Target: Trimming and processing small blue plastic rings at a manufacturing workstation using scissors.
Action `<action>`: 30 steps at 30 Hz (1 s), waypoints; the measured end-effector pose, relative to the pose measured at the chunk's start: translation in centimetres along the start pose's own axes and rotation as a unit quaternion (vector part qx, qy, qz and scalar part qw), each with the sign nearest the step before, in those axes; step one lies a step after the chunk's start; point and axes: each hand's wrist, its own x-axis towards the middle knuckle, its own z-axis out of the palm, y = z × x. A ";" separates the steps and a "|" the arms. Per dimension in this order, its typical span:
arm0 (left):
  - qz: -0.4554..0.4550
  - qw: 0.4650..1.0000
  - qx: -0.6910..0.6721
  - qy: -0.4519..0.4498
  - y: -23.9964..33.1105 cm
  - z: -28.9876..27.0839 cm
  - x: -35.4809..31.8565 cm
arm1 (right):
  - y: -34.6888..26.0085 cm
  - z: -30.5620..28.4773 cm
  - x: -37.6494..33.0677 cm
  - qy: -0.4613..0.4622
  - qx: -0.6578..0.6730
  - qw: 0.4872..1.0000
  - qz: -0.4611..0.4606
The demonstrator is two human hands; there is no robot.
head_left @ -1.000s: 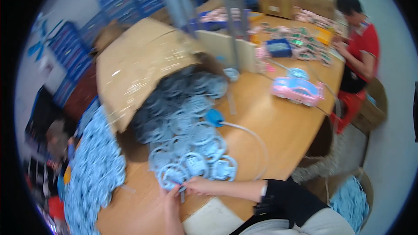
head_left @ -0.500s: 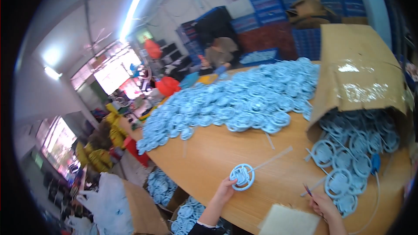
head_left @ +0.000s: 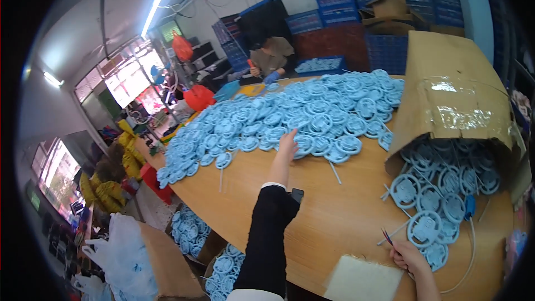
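Observation:
My left hand (head_left: 287, 145) is stretched out over the table to the near edge of a large heap of light-blue round plastic parts (head_left: 262, 117). Its fingers point away from me and look apart; a part of the heap lies right beside them. Low at the right, my right hand (head_left: 409, 256) is closed around a thin, dark, pointed tool (head_left: 387, 237), whose exact kind I cannot make out. It rests close to several more ring-shaped blue parts (head_left: 424, 228) spilling from a cardboard box (head_left: 454, 89).
A pale square pad (head_left: 363, 281) lies at the wooden table's (head_left: 245, 206) near edge. A blue-handled tool (head_left: 470, 206) with a white cord is by the box. Across the table sits a person (head_left: 271, 56). Cartons of blue parts (head_left: 189, 231) and a plastic bag (head_left: 131, 262) stand below, left.
My left hand has moved forward from the near table to the heap; the single ring-shaped part it held is no longer seen in it. My right hand keeps its tool. The view shifted slightly.

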 end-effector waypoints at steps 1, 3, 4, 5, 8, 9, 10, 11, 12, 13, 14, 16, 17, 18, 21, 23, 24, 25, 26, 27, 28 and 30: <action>0.017 0.992 0.120 -0.018 -0.7 0.7 -0.6 | 0.1 -0.4 -0.1 0.011 0.005 1.000 0.003; 0.093 0.973 0.200 -0.065 -3.5 2.3 -2.5 | 0.4 -0.9 -0.3 -0.001 -0.001 1.000 0.016; 0.174 0.953 0.235 -0.077 -5.7 2.4 -3.2 | 0.1 -0.9 -0.4 0.006 0.006 1.000 0.015; 0.252 0.925 0.268 -0.091 -7.9 2.3 -4.0 | -0.1 -0.8 -0.6 0.005 0.002 1.000 0.015; 0.178 0.945 0.181 -0.204 -9.6 4.0 -15.4 | 0.0 -1.0 -1.1 0.030 0.024 0.999 -0.024; 0.150 0.947 0.182 -0.218 -9.9 3.5 -17.9 | -0.3 -0.8 -1.2 0.018 0.040 0.998 -0.042; 0.132 0.947 0.176 -0.235 -10.8 4.2 -20.1 | -0.5 -1.3 -1.3 0.012 0.052 0.997 -0.061; 0.153 0.906 0.286 -0.271 -11.1 4.5 -21.8 | -0.5 -1.8 -1.0 0.018 0.068 0.995 -0.075; 0.177 0.851 0.383 -0.312 -11.6 5.6 -23.2 | -0.5 -2.3 -1.2 0.032 0.080 0.992 -0.093; 0.174 0.850 0.379 -0.321 -11.8 6.6 -24.2 | -0.7 -2.4 -1.2 0.042 0.084 0.991 -0.092; 0.226 0.829 0.394 -0.325 -12.0 7.9 -25.1 | -1.0 -2.5 -1.2 0.058 0.101 0.986 -0.117; 0.303 0.806 0.405 -0.309 -11.6 9.9 -26.1 | -1.0 -2.2 -0.9 0.068 0.114 0.981 -0.144; 0.327 0.804 0.403 -0.290 -11.4 11.0 -26.3 | -0.9 -1.9 -0.6 0.077 0.131 0.978 -0.144; 0.436 0.754 0.398 -0.289 -11.6 12.2 -26.0 | -1.0 -1.5 -0.2 0.076 0.144 0.976 -0.147; 0.491 0.636 0.472 -0.362 -12.1 15.2 -26.4 | -0.3 -2.0 -0.9 0.105 0.133 0.973 -0.157; 0.500 0.609 0.496 -0.366 -15.4 16.9 -26.3 | 0.2 -2.8 -1.7 0.130 0.132 0.966 -0.179; 0.470 0.589 0.540 -0.375 -16.1 17.9 -26.8 | 0.3 -3.0 -2.1 0.147 0.140 0.960 -0.194; 0.485 0.577 0.551 -0.358 -16.7 18.3 -26.8 | 0.0 -2.6 -2.5 0.142 0.137 0.961 -0.194; 0.495 0.587 0.552 -0.325 -17.4 18.1 -26.2 | -0.2 -2.0 -2.6 0.135 0.134 0.963 -0.192; 0.476 0.597 0.564 -0.316 -16.7 18.0 -26.3 | -0.4 -1.8 -2.4 0.123 0.134 0.964 -0.194; 0.457 0.606 0.572 -0.310 -16.3 18.0 -26.6 | -0.4 -1.7 -2.3 0.118 0.134 0.966 -0.186; 0.424 0.605 0.594 -0.317 -15.0 18.0 -27.0 | -0.4 -1.6 -2.1 0.115 0.136 0.968 -0.177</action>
